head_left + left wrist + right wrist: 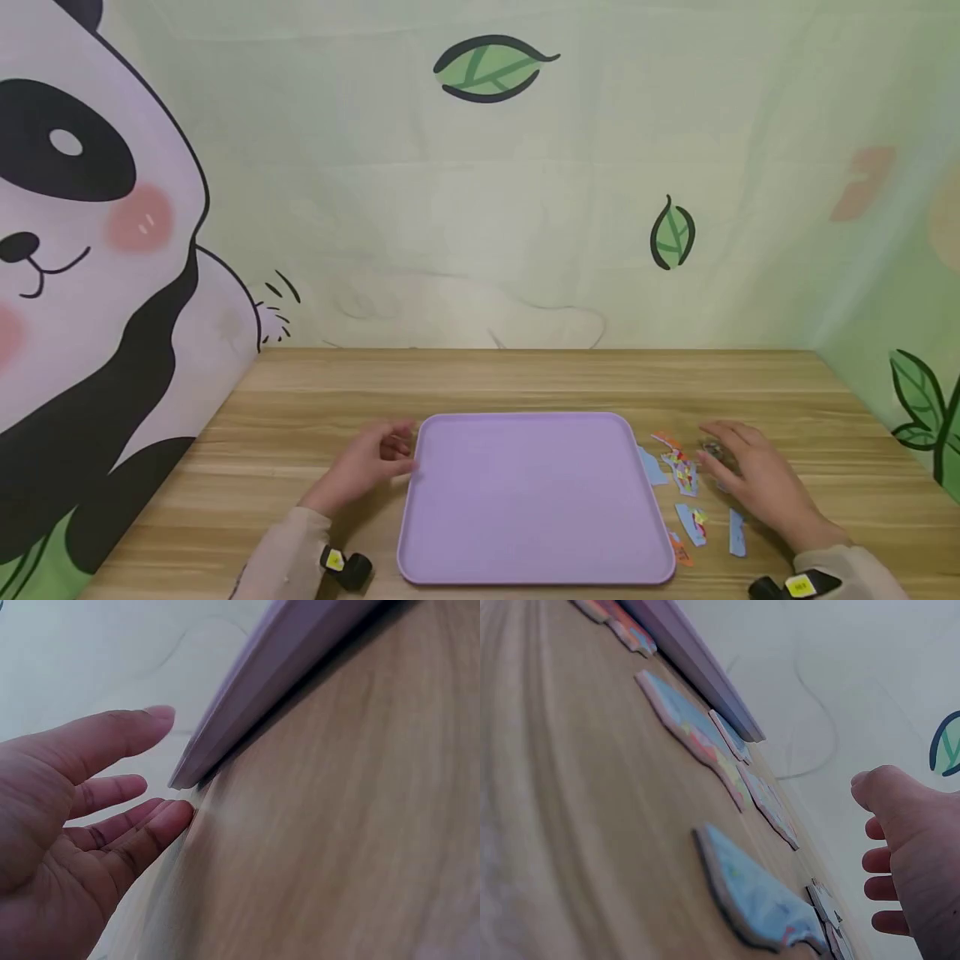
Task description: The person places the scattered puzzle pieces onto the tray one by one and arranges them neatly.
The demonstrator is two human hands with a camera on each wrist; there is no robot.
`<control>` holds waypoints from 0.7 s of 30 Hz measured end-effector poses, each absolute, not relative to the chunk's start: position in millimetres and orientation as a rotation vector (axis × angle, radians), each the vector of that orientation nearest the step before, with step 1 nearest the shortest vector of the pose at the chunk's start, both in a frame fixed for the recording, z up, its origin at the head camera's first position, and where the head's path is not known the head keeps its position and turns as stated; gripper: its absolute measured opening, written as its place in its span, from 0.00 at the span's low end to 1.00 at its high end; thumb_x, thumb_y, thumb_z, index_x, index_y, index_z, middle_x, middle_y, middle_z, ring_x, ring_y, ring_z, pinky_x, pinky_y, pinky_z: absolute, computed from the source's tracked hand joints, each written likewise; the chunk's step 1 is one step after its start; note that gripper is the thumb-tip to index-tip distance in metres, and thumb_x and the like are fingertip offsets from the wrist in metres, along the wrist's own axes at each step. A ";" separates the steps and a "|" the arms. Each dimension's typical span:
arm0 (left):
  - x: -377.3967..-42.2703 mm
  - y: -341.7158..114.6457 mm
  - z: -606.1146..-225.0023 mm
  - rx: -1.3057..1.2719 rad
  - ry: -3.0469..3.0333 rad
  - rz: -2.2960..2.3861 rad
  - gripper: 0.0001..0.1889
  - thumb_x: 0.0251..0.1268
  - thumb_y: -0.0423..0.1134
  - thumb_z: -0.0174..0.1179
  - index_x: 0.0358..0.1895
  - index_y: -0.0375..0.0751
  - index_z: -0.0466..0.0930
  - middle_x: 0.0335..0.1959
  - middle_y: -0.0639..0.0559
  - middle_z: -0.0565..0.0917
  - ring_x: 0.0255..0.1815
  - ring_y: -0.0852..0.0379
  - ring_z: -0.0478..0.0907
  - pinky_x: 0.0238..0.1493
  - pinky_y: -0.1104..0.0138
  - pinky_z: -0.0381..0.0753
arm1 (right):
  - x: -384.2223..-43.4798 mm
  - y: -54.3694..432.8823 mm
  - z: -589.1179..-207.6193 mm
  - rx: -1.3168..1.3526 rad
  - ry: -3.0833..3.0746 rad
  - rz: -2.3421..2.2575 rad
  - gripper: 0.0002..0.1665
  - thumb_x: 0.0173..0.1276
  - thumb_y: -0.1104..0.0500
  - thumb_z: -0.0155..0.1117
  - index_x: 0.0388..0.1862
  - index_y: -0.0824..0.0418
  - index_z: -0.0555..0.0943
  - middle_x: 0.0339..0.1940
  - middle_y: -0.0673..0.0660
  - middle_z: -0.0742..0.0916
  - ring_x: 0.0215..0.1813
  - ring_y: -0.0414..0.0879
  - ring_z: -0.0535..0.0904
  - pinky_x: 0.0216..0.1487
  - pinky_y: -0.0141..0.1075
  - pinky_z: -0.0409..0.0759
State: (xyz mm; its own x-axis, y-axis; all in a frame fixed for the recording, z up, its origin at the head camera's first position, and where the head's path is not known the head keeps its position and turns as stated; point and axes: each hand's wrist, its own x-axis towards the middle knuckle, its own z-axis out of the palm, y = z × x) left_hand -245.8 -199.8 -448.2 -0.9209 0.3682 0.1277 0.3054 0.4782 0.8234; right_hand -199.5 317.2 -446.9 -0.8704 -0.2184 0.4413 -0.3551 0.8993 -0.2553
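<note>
A creased pale green backdrop [360, 167] rises behind a wood-grain bench [525, 379]; its black-and-white cartoon panda [82, 221] is cut off at the left edge. On the bench lies a rectangular lilac tray [532, 500] with rounded corners. The left hand [365, 458] is beside the tray's left rim, thumb apart from loosely bent fingers, gripping nothing; whether a fingertip touches the rim is hard to make out.

Flat, irregular printed puzzle pieces lie right of the tray. A pale blue piece [652, 467] and an orange piece [681, 550] are partly hidden by the rim. Farther right are a blue piece with red and yellow print [692, 525] and a narrow blue piece [737, 533]. The right hand [768, 483] hovers over the outermost pieces, its grasp loose and unfilled, partly covering a dark greyish piece [715, 451] whose picture is unreadable.
</note>
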 end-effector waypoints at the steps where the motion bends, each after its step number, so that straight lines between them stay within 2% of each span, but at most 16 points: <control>1: -245.9 -199.6 -448.3 0.594 2.641 1.449 0.31 0.54 0.30 0.68 0.61 0.20 0.67 0.45 0.33 0.80 0.43 0.47 0.81 0.44 0.71 0.82 | -199.8 316.8 -446.2 0.422 -2.656 0.465 0.25 0.66 0.53 0.64 0.57 0.67 0.76 0.54 0.69 0.80 0.56 0.66 0.74 0.54 0.64 0.73; 9: -248.3 -195.2 -448.9 0.629 2.607 1.423 0.31 0.54 0.28 0.67 0.62 0.21 0.67 0.47 0.32 0.80 0.44 0.47 0.80 0.45 0.69 0.83 | -198.8 314.5 -440.0 0.420 -2.636 0.510 0.24 0.65 0.56 0.64 0.57 0.67 0.76 0.52 0.68 0.81 0.53 0.66 0.77 0.51 0.63 0.75; 16: -245.3 -189.9 -445.6 0.652 2.590 1.439 0.32 0.53 0.25 0.67 0.62 0.21 0.66 0.44 0.34 0.78 0.41 0.52 0.78 0.41 0.73 0.82 | -197.3 312.4 -433.2 0.439 -2.590 0.536 0.22 0.64 0.58 0.66 0.54 0.66 0.78 0.47 0.63 0.84 0.43 0.56 0.81 0.40 0.53 0.81; 21: -244.4 -191.1 -449.7 0.657 2.558 1.476 0.31 0.52 0.23 0.66 0.60 0.19 0.65 0.43 0.34 0.78 0.40 0.55 0.76 0.40 0.75 0.80 | -199.1 309.3 -430.4 0.443 -2.582 0.537 0.21 0.61 0.59 0.68 0.52 0.65 0.79 0.44 0.59 0.85 0.40 0.52 0.81 0.38 0.45 0.82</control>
State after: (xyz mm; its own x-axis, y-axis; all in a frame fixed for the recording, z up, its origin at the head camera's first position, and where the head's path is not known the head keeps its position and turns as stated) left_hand -244.4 -191.1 -449.7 -0.8993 0.4225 0.1130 0.3092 0.4314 0.8475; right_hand -199.1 309.3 -430.4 -0.8406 -0.2124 0.4983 -0.3934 0.8718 -0.2920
